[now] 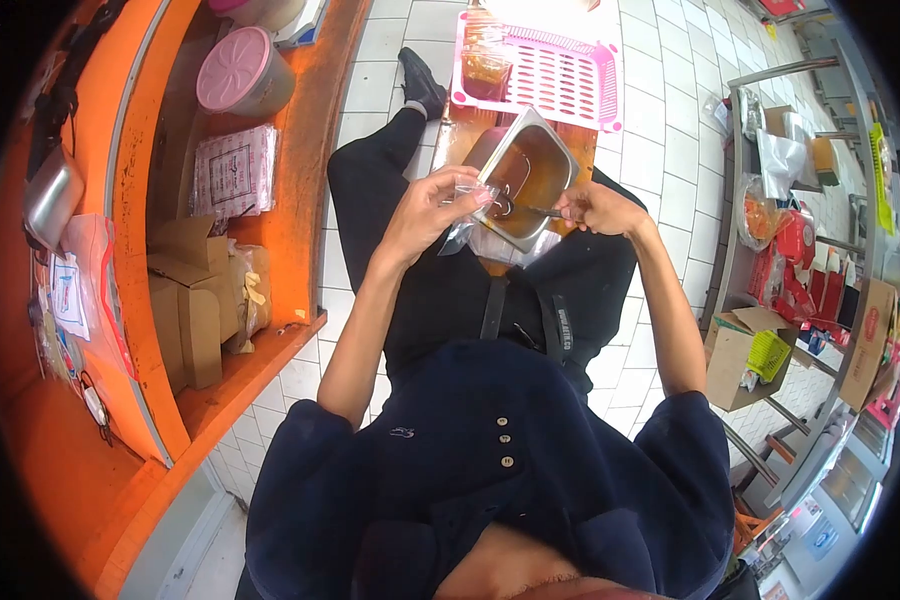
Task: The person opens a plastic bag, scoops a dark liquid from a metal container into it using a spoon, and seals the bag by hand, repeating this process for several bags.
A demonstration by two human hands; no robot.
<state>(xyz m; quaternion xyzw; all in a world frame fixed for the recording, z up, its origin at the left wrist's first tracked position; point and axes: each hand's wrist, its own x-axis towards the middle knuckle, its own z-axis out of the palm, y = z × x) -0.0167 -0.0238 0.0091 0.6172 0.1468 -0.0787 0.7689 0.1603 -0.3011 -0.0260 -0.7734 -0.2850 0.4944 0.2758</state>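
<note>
My left hand point(438, 208) pinches a small clear plastic bag point(460, 234) by its mouth, at the left edge of a metal pan. My right hand point(602, 208) is closed round the handle of a metal spoon point(547, 211), whose far end reaches across the pan to the bag; that end is partly lost in glare. The steel pan point(562, 143) stands tilted between my knees and holds a brownish, amber liquid point(530, 180). Clear plastic point(515, 246) lies just below the pan's near corner.
A pink slotted basket point(610, 85) with filled amber bags point(485, 72) sits beyond the pan. On the left, an orange shelf point(305, 240) carries a pink-lidded tub point(235, 70), packets point(235, 172) and cardboard boxes point(195, 310). Metal racks with a carton point(735, 360) stand right.
</note>
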